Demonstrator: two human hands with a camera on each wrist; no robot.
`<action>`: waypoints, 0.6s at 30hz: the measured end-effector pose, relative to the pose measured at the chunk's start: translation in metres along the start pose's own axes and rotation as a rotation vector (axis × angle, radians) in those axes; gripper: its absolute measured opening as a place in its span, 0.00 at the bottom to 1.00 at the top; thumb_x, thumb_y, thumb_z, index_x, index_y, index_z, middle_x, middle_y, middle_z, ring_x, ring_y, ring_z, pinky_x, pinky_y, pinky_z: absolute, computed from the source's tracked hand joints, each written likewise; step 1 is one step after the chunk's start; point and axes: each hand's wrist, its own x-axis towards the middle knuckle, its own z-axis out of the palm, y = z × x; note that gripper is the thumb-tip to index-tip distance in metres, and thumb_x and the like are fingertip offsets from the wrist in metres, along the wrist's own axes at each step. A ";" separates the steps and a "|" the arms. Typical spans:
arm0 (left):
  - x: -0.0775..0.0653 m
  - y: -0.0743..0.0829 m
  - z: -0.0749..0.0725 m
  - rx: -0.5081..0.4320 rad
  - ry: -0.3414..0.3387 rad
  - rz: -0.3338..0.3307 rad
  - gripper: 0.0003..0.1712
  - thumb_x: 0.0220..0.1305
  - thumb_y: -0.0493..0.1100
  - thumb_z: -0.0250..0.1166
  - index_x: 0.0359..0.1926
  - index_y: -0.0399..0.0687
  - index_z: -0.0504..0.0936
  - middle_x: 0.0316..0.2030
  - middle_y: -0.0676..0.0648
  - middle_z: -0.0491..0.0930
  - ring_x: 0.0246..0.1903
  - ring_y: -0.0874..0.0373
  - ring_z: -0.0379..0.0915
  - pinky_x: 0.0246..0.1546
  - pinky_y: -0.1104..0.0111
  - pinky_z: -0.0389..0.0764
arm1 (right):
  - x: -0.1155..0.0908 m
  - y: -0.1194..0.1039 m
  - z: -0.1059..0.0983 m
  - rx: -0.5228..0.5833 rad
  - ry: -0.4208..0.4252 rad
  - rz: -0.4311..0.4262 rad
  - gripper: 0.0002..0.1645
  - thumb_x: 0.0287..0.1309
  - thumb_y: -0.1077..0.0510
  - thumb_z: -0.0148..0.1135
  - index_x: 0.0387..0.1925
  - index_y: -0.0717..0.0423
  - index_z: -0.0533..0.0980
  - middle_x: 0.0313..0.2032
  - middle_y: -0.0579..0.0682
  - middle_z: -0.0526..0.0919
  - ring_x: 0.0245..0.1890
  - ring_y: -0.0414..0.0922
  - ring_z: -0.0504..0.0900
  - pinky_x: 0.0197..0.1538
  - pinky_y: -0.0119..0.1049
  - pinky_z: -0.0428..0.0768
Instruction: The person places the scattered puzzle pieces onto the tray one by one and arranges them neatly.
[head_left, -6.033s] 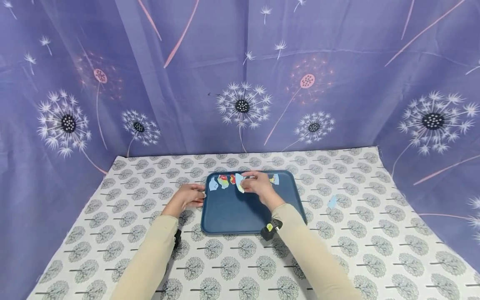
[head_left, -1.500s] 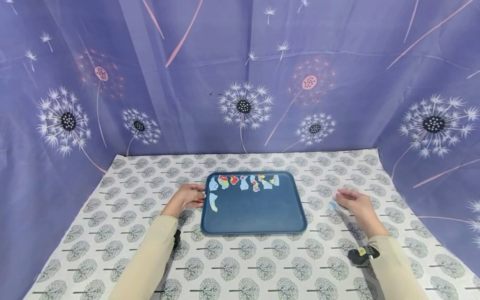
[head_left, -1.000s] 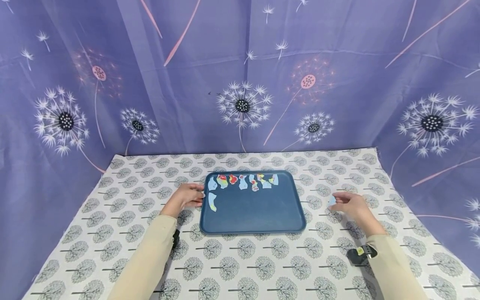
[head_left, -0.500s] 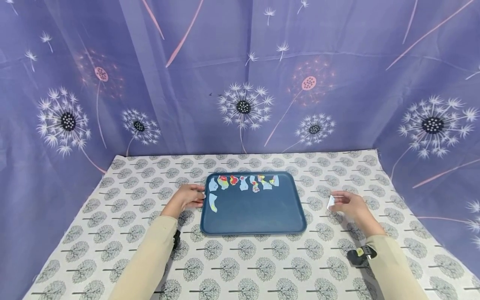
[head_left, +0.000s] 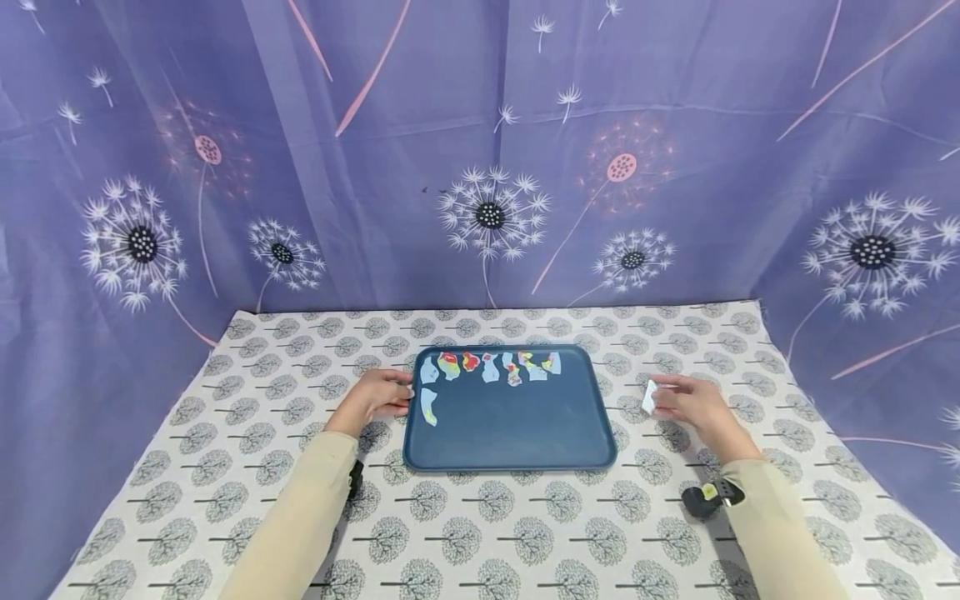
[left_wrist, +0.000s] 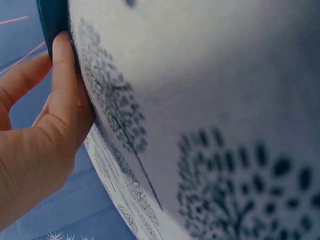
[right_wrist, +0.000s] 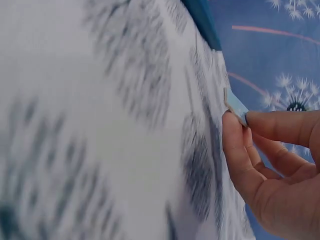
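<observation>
My right hand (head_left: 693,402) pinches a small pale blue puzzle piece (head_left: 649,397) between thumb and fingertips, right of the tray. In the right wrist view the puzzle piece (right_wrist: 236,106) stands tilted on edge, showing some thickness. My left hand (head_left: 372,398) holds the left rim of a dark blue tray (head_left: 517,433); its thumb and index finger meet the tray's rim (left_wrist: 51,22) in the left wrist view. Along the tray's far side lies a row of irregular pieces, among them a red-and-yellow piece (head_left: 448,365). A curved pale blue piece (head_left: 429,407) lies below the row's left end.
The tray rests on a white tablecloth (head_left: 457,537) printed with grey trees. A purple curtain (head_left: 375,208) with dandelion prints hangs behind the table and along both sides. Each wrist carries a black strap; the right strap (head_left: 705,498) has a yellow mark.
The curved piece has come to rest below the row. My right hand has gone from the tray to the right, picked the pale blue piece off the cloth, and shifted slightly left. The left hand stays.
</observation>
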 end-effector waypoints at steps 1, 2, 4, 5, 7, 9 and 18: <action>0.000 0.000 0.000 0.000 -0.001 -0.001 0.26 0.60 0.26 0.60 0.61 0.32 0.72 0.32 0.39 0.81 0.26 0.56 0.79 0.33 0.67 0.88 | 0.001 -0.002 0.003 0.002 0.001 -0.004 0.33 0.62 0.65 0.58 0.66 0.72 0.60 0.54 0.70 0.72 0.36 0.41 0.84 0.47 0.32 0.85; 0.000 0.000 0.000 -0.001 0.000 -0.002 0.26 0.60 0.26 0.60 0.61 0.32 0.72 0.32 0.40 0.81 0.26 0.56 0.79 0.33 0.68 0.88 | 0.002 -0.005 0.006 0.002 0.002 -0.010 0.33 0.62 0.65 0.58 0.65 0.72 0.61 0.54 0.70 0.73 0.37 0.41 0.84 0.47 0.32 0.85; -0.001 0.000 0.000 0.000 0.002 -0.001 0.26 0.60 0.26 0.60 0.61 0.32 0.72 0.32 0.40 0.81 0.26 0.56 0.79 0.33 0.68 0.88 | 0.004 -0.010 0.012 0.008 0.008 -0.016 0.32 0.61 0.65 0.59 0.65 0.72 0.62 0.54 0.70 0.72 0.38 0.41 0.84 0.48 0.32 0.84; -0.001 0.000 0.000 -0.001 0.003 -0.001 0.26 0.60 0.26 0.60 0.61 0.32 0.72 0.32 0.40 0.81 0.26 0.56 0.79 0.33 0.68 0.88 | 0.005 -0.012 0.015 0.010 0.009 -0.020 0.32 0.61 0.65 0.59 0.64 0.71 0.63 0.55 0.71 0.72 0.39 0.42 0.84 0.48 0.31 0.84; -0.001 0.000 0.001 -0.003 0.007 -0.002 0.26 0.60 0.26 0.60 0.61 0.32 0.72 0.32 0.40 0.81 0.26 0.56 0.79 0.32 0.68 0.87 | 0.008 -0.017 0.022 0.030 0.013 -0.033 0.31 0.60 0.66 0.60 0.63 0.73 0.63 0.57 0.72 0.70 0.39 0.43 0.85 0.48 0.31 0.84; -0.001 -0.001 0.001 -0.004 0.007 -0.003 0.26 0.60 0.26 0.60 0.61 0.32 0.72 0.32 0.40 0.81 0.26 0.56 0.79 0.32 0.68 0.87 | 0.011 -0.021 0.028 0.041 0.012 -0.036 0.30 0.60 0.67 0.60 0.63 0.73 0.64 0.57 0.72 0.70 0.40 0.44 0.85 0.48 0.32 0.84; 0.000 -0.001 0.002 0.001 0.015 0.001 0.25 0.60 0.26 0.61 0.60 0.32 0.73 0.32 0.39 0.81 0.26 0.56 0.79 0.33 0.68 0.87 | 0.021 -0.039 0.059 0.108 0.004 -0.025 0.28 0.59 0.66 0.62 0.59 0.73 0.68 0.58 0.70 0.70 0.36 0.39 0.84 0.49 0.32 0.84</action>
